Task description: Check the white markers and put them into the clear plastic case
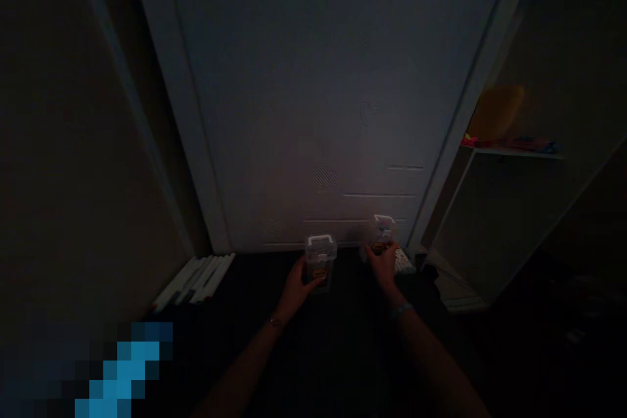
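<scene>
1. Progress: both hands are on their containers, so the reaching is done. Whether either container is off the ground is too dark to tell, and both look to be standing at the foot of the door.
2. Door point(313, 78): pale, flat and smooth, with a few thin horizontal lines and faint hatched patches low down.
3. Floor point(343, 353): very dark and matte; its texture is lost in the gloom.
4. Shelf unit point(509, 222): white, flat-boarded and boxy, to the right of the door, with a rounded yellow thing point(497, 111) on its top board.
5. Slats point(196, 281): a bundle of long white strips, straight-edged, lying on the floor at the left of the door.
6. Tub point(321, 253): clear, stiff-looking plastic and squarish, with a white lid, a loop handle and a yellow label. It stands just in front of the door.
7. Spray bottle point(383, 235): clear plastic with a pale trigger head and an orange label, to the right of the tub and well apart from it.
8. Left hand point(298, 289): fingers curl round the tub's left side, closed on it.
9. Right hand point(385, 268): fingers wrap the lower body of the spray bottle, closed on it.
10. Wristband point(401, 309): thin and pale, on the right wrist.
</scene>
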A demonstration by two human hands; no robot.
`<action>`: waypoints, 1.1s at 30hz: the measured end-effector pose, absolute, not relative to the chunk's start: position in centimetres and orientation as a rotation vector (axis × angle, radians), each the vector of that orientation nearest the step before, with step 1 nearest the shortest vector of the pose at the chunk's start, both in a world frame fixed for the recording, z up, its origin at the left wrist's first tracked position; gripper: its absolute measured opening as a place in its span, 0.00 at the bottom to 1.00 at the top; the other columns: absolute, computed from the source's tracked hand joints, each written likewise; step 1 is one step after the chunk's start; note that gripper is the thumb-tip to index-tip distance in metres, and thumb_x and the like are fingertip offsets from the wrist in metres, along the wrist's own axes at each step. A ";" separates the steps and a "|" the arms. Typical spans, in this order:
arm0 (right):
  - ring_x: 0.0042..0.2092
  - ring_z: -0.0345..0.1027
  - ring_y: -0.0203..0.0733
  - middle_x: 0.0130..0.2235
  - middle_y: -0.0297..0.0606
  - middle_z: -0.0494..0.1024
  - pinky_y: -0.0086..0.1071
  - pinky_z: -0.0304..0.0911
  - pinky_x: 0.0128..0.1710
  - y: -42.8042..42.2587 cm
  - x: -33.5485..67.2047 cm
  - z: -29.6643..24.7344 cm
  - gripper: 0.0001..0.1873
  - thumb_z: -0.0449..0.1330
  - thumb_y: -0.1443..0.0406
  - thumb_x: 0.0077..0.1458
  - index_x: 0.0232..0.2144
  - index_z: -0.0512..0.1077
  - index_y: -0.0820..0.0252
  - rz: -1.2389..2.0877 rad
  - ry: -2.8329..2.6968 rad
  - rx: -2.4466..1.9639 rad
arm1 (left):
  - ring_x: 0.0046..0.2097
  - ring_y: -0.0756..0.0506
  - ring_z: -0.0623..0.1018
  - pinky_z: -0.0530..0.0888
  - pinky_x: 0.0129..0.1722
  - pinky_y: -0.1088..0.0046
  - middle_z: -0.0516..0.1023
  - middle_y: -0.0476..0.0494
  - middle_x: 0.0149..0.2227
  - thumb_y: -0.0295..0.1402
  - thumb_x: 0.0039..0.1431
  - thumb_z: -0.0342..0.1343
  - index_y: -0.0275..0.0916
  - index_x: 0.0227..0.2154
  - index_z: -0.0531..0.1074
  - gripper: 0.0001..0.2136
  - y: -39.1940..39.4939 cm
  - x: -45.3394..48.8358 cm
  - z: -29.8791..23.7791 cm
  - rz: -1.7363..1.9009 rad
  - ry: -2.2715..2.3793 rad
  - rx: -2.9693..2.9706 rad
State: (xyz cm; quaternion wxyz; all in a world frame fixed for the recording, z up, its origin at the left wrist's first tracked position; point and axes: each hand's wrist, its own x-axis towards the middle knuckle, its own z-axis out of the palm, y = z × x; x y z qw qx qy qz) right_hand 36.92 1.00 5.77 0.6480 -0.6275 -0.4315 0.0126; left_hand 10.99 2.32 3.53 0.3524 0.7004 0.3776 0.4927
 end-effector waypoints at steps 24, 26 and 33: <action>0.49 0.61 0.52 0.49 0.54 0.64 0.42 0.57 0.49 4.4 38.2 3.7 0.43 0.62 0.51 0.37 0.50 0.55 0.70 0.051 -1.117 -1.493 | 0.52 0.39 0.71 0.67 0.51 0.57 0.73 0.41 0.48 0.42 0.46 0.59 0.40 0.48 0.66 0.25 -2.3 6.5 2.7 1.036 0.892 1.498; 0.49 0.62 0.51 0.49 0.55 0.64 0.42 0.57 0.49 4.5 38.2 3.8 0.42 0.62 0.51 0.36 0.49 0.55 0.70 0.065 -1.119 -1.484 | 0.52 0.39 0.70 0.67 0.51 0.57 0.72 0.40 0.49 0.42 0.46 0.59 0.40 0.48 0.65 0.25 -2.4 6.5 2.5 1.042 0.912 1.497; 0.52 0.58 0.52 0.53 0.54 0.60 0.43 0.55 0.51 3.9 37.4 5.4 0.46 0.63 0.49 0.36 0.52 0.53 0.69 0.107 -1.117 -1.467 | 0.52 0.40 0.70 0.66 0.52 0.59 0.70 0.39 0.51 0.43 0.47 0.58 0.40 0.50 0.63 0.27 -2.3 6.7 1.8 1.032 0.898 1.488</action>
